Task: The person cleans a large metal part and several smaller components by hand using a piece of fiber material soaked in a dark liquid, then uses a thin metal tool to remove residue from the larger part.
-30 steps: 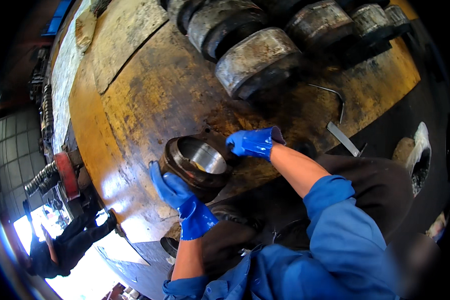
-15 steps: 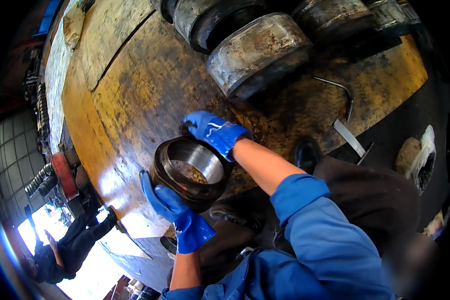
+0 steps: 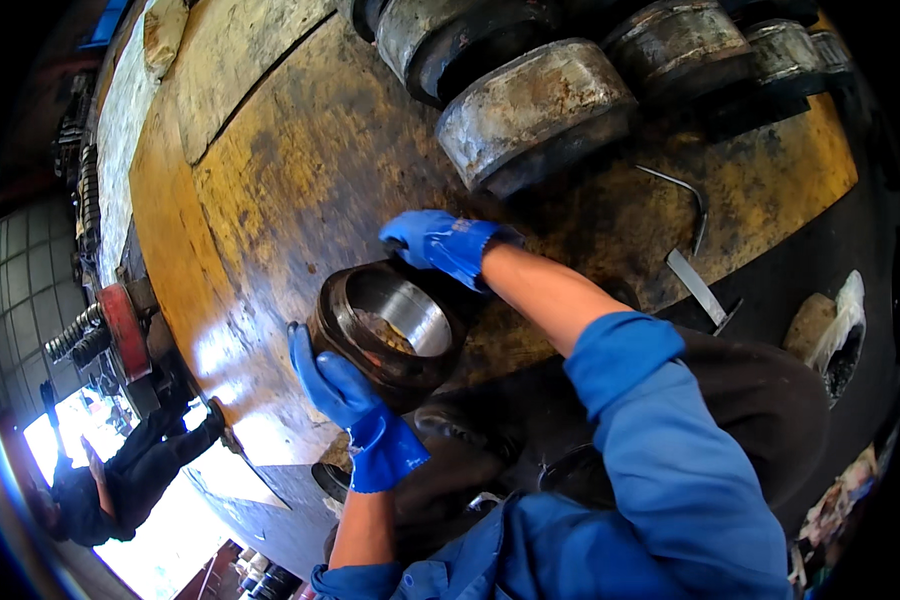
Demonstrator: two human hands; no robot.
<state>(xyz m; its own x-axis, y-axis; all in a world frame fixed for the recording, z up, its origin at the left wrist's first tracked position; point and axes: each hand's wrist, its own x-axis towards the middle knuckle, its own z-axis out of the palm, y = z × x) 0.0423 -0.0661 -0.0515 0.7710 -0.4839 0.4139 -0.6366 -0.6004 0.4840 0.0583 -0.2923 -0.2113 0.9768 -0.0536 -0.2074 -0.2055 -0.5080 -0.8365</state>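
A thick, dark metal ring [image 3: 336, 328] with a bright machined bore sits tilted in front of me, over the stained yellow-brown sheet [image 3: 300, 170]. My left hand [image 3: 342, 388], in a blue rubber glove, lies along its near left wall with the fingers stretched and the thumb against the side. At the far rim, my right hand [image 3: 435, 243] in a matching glove has its fingers curled against the ring; the fingertips are partly hidden. Brownish bits show through the bore. Whether the ring's underside touches the sheet is hidden.
Several large, rusty metal rings [image 3: 535, 110] stand at the back. A bent metal rod [image 3: 692, 195] and a flat metal bar [image 3: 697, 287] lie to the right, near a plastic-wrapped bundle [image 3: 835, 330]. A red machine part [image 3: 123, 332] and another person [image 3: 135, 480] are at the left.
The ring has shifted slightly away from me, and its bore is seen at a different slant. My right hand has moved a little farther away with it; my left stays on the near side.
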